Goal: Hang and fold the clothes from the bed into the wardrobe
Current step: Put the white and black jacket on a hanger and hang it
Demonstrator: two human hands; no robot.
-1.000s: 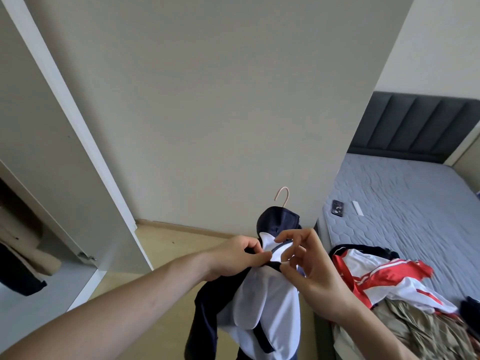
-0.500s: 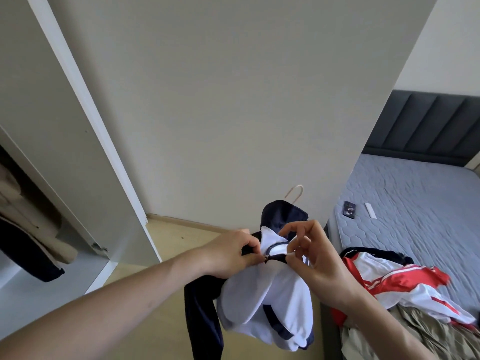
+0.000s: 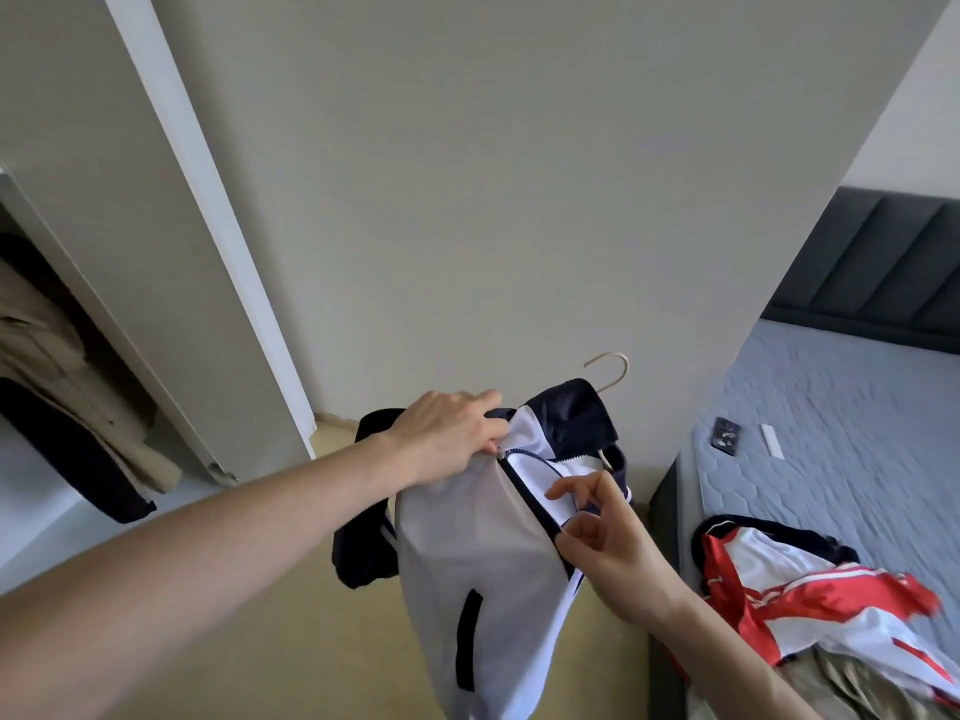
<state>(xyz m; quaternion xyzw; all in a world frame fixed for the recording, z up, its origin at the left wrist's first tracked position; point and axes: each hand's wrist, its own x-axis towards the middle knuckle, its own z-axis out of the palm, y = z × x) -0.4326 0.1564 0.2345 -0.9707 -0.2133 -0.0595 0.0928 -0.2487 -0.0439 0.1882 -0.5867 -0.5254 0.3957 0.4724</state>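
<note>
- Far left: the open wardrobe (image 3: 62, 387), where I see a beige garment (image 3: 47, 350) hanging and a dark garment (image 3: 78, 459) hanging in front of and below it.
- Left of centre: the wardrobe's white door edge (image 3: 208, 236), running diagonally down toward the floor (image 3: 249, 641).
- Centre left: my left hand (image 3: 447, 439), fingers curled over the top of the white and navy jacket (image 3: 483, 563); it grips the fabric at the shoulder, just beside the zip's upper end.
- Centre: the jacket is held in the air over the floor, between wardrobe and bed; its navy collar sits uppermost, with the tan hook of a hanger (image 3: 613, 368) rising above it. One navy sleeve hangs behind my left wrist.
- Centre right: my right hand (image 3: 608, 543), thumb and forefinger closed in a pinch on the jacket's front edge along the zip, the remaining fingers loosely bent.
- Right: the bed (image 3: 831, 418) with its grey quilted cover and dark headboard (image 3: 883, 262).
- On the bed, upper part: a small dark device (image 3: 727, 434) and a white strip (image 3: 770, 440), lying near each other but apart.
- Lower right: a red and white garment (image 3: 810, 600) lies crumpled at the bed's near edge, over an olive garment (image 3: 857, 688).
</note>
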